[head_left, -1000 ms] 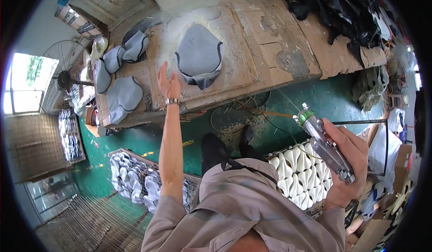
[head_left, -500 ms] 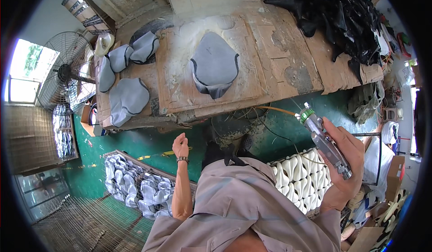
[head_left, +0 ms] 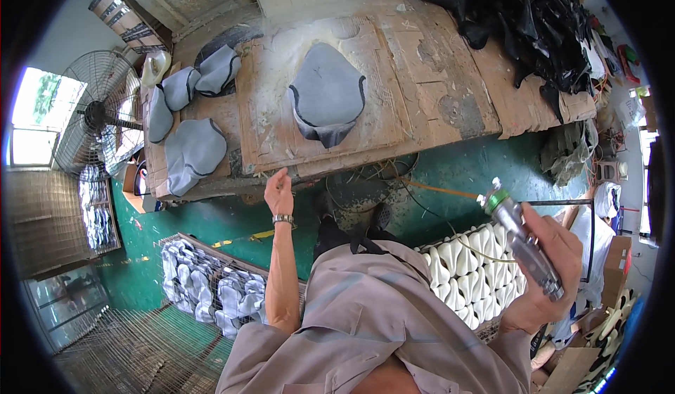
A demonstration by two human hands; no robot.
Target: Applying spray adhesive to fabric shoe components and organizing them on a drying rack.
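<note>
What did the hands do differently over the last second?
The left hand drew back from the grey piece on the cardboard-topped bench to the bench's near edge, holding nothing. The right hand kept gripping the spray gun; the grey piece stayed put.

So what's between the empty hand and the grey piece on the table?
In the head view, only dusty cardboard sheet and the table's front edge lie between the left hand and the grey shoe piece.
</note>
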